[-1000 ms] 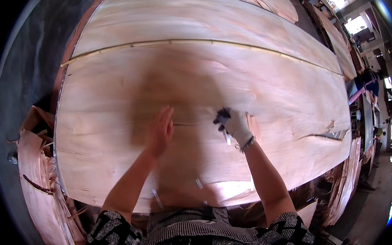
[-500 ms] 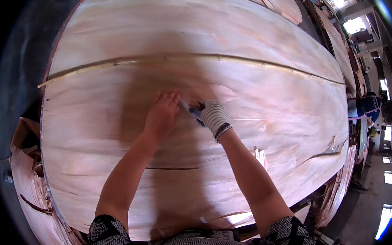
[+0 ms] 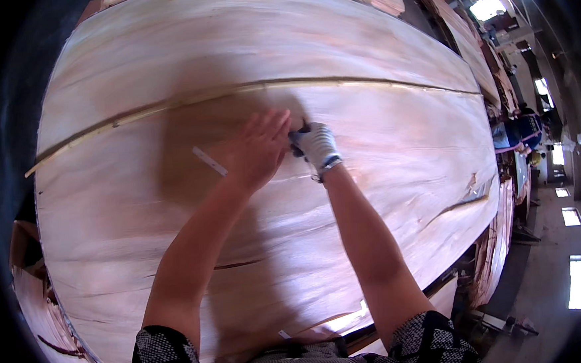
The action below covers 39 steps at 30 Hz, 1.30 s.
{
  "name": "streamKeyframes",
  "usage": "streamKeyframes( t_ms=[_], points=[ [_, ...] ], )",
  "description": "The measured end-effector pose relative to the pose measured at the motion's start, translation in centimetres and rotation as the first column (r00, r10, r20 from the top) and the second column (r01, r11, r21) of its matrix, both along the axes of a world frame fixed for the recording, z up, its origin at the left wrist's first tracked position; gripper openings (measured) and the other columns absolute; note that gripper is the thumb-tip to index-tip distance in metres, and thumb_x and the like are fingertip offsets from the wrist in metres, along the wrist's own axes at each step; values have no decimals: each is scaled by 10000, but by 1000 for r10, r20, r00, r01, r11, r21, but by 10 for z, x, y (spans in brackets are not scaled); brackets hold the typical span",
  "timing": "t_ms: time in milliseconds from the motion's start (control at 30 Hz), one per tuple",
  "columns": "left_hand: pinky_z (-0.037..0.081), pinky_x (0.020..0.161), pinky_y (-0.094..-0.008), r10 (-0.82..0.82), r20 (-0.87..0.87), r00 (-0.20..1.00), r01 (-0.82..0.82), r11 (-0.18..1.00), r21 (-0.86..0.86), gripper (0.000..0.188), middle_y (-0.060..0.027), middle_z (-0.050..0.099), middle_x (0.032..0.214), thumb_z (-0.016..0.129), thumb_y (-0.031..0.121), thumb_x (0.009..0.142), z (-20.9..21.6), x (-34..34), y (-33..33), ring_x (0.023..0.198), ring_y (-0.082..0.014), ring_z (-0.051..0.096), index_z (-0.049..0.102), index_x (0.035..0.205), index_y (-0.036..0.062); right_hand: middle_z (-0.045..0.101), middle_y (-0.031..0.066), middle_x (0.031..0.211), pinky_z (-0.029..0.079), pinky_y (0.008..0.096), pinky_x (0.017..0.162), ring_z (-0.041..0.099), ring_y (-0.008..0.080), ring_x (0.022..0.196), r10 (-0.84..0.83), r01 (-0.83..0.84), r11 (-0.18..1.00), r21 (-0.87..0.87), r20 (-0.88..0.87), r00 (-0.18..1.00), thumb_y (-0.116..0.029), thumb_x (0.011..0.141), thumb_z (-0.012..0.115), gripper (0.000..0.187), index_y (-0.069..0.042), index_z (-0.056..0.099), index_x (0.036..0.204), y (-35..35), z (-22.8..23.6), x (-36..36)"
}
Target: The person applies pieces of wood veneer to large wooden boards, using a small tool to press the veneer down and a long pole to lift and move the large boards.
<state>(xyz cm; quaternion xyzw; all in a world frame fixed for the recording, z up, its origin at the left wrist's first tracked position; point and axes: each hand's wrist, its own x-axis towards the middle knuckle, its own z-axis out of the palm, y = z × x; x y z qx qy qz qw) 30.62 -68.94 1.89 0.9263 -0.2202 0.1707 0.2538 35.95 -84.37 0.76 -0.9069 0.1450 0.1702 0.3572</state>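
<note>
A broad sheet of pale pinkish wood veneer [image 3: 394, 135] lies under both hands. My bare left hand [image 3: 259, 150] rests on it, fingers stretched out toward the upper right. Close beside its fingertips is my right hand [image 3: 316, 145], in a white-and-grey striped glove with dark blue at the fingers. Its fingers are closed, and whatever dark thing they hold is too small to name. A short white strip of tape [image 3: 209, 161] lies on the veneer left of my left hand. Beyond both hands a long thin bamboo stick [image 3: 264, 84] runs across the sheet.
Cracks [image 3: 461, 204] mark the veneer at the right. More veneer sheets [image 3: 28, 297] hang at the lower left, and other stacks [image 3: 450, 25] stand at the upper right. A person in dark clothes [image 3: 524, 132] is farther off to the right, near bright windows [image 3: 579, 282].
Both hands have moved right along the veneer, away from the white strip that lay between them. The strip now sits left of my left hand. The whole view has shifted with my head.
</note>
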Motion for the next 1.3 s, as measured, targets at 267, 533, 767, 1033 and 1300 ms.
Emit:
streamKeyframes(
  t_ms=[267, 533, 767, 1033, 1300],
  points=[
    [280, 1028, -433, -36, -194, 980, 33, 999, -19, 359, -128, 464, 1277, 548, 139, 808, -22, 9, -16, 1244, -274, 367, 513, 1153, 45, 632, 142, 751, 482, 405, 662, 618, 308, 734, 277, -267, 918, -292, -8, 961, -315, 762, 633, 234, -117, 629, 886, -124, 32, -116],
    [193, 1053, -506, -463, -264, 846, 474, 880, -24, 389, -120, 474, 1266, 485, 206, 830, -24, -256, -103, 1244, -299, 364, 505, 1197, 80, 630, 109, 679, 492, 346, 571, 610, 224, 570, -440, 439, 898, 44, 29, 897, -119, 821, 537, 112, -67, 600, 898, -220, 3, -378],
    [230, 1043, -495, -447, -279, 850, 441, 893, -85, 366, -133, 512, 1227, 524, 156, 792, -23, -289, -170, 1184, -304, 432, 543, 1146, 64, 636, 120, 759, 497, 333, 615, 621, 217, 648, -80, 81, 997, -10, 40, 996, -94, 781, 602, 223, -89, 586, 1004, -242, 16, -461],
    [393, 885, -444, -543, -144, 827, 527, 839, -135, 299, -157, 601, 1020, 555, 72, 745, -7, -282, -331, 986, -303, 550, 582, 1041, 38, 624, 191, 859, 465, 408, 700, 599, 363, 808, -71, 71, 997, -18, -9, 997, -277, 822, 557, 257, -105, 591, 1009, -370, 15, -583],
    [478, 767, -393, -325, -367, 872, 324, 944, -67, 312, -176, 612, 984, 538, 185, 817, 2, -218, -523, 893, -321, 596, 588, 1117, 117, 637, 178, 808, 498, 369, 669, 618, 331, 736, -606, 627, 759, -174, 162, 779, -153, 789, 587, 192, -87, 605, 967, -554, 39, -745]
  ],
)
